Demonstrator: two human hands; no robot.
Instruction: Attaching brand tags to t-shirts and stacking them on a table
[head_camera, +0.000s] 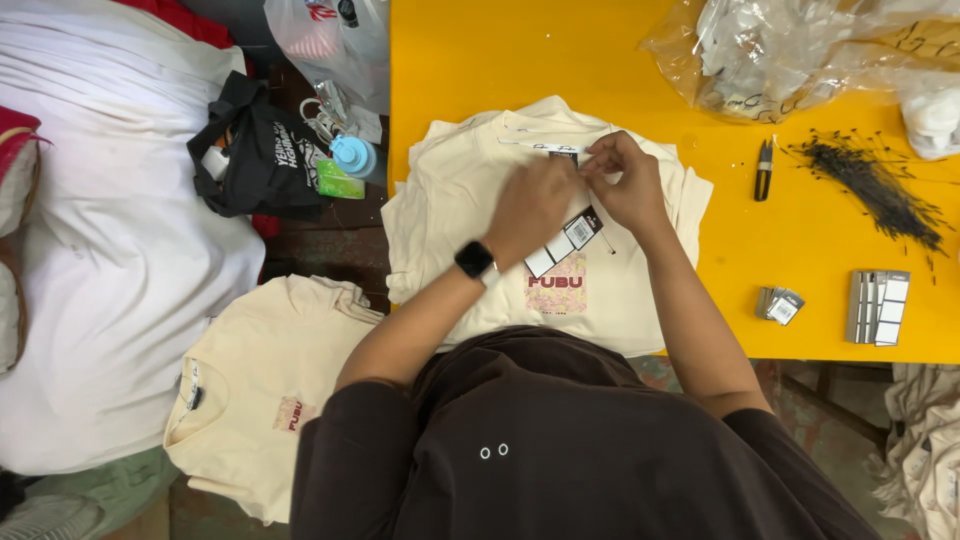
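Both hands meet at the collar of the cream T-shirt (470, 200), stacked at the yellow table's (450, 50) left edge. Left hand (530, 205) and right hand (622, 180) pinch the hang tag (565, 240).

The cream shirt (520, 200) is soft matt cotton-looking cloth, with a slightly rough print on the chest. The tags (565, 240) hanging off it look like smooth card. The yellow surface (480, 60) is smooth with a dull sheen, the bag (770, 50) is crinkly glossy clear plastic, and the snips (764, 168) look like dark metal.
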